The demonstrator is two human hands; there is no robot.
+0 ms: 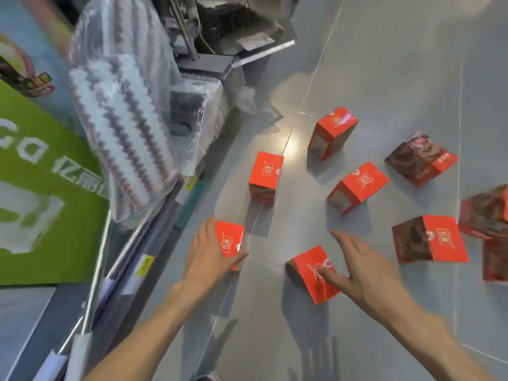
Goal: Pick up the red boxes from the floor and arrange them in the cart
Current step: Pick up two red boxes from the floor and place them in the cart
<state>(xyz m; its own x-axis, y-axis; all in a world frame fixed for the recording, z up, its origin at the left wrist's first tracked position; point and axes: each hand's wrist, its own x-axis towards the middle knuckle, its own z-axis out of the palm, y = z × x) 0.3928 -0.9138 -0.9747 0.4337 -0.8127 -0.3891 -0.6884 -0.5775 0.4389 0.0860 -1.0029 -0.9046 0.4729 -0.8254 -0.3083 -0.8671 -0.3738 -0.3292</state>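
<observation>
Hands [210, 250] [365, 266] touch two glossy red cardboard boxes [232, 240] [313, 273] on smooth floor [384, 78].

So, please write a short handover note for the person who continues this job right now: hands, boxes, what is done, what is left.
Left hand: grips the nearest red box on the floor, not lifted yet.
Right hand: open, fingers spread, thumb touching a second box.
Other red boxes lie scattered on the floor to the right.
Done: cannot tell; no boxes visible in the cart.
Left: pick up every box here and arrange them in the cart.
</observation>
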